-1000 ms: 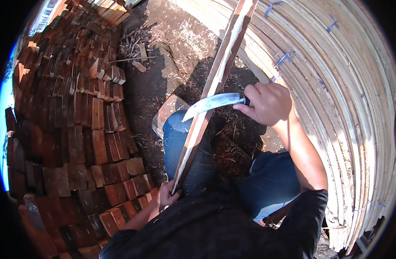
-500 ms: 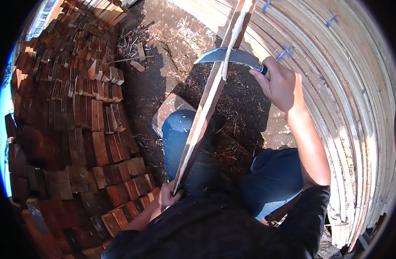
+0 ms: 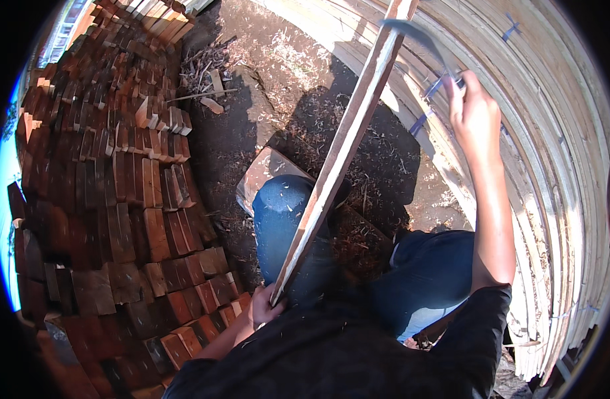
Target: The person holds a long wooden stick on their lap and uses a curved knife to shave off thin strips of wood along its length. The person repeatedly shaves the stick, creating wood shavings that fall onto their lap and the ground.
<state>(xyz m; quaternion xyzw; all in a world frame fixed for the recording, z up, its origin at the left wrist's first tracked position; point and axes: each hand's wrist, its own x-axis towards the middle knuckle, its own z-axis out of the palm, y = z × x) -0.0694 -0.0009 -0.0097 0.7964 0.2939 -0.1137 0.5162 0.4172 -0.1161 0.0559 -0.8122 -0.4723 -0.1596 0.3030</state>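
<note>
A long wooden strip [image 3: 340,149], brown on its sides with a pale shaved face, slants up and away from my waist across my bent left knee [image 3: 280,199]. My left hand [image 3: 265,306] is closed around its near end. Out beyond the knee to the right, my right hand [image 3: 476,110] grips the handle of a curved knife [image 3: 421,34]. The blade, smeared by motion, reaches left to the strip near its far visible part. Whether its edge touches the wood there I cannot tell. The strip's far end runs out of the picture.
Stacked reddish-brown wood blocks [image 3: 119,233] fill the left side. Long pale wooden strips [image 3: 544,166], bundled with blue ties, curve along the right. Shavings litter the ground [image 3: 272,53], with scrap sticks [image 3: 208,56] farther off. A flat wooden block [image 3: 268,166] lies just beyond my left knee.
My right hand and the knife have moved farther away and to the right along the strip. The curl of pale wood at the blade is gone. The strip has swung slightly right.
</note>
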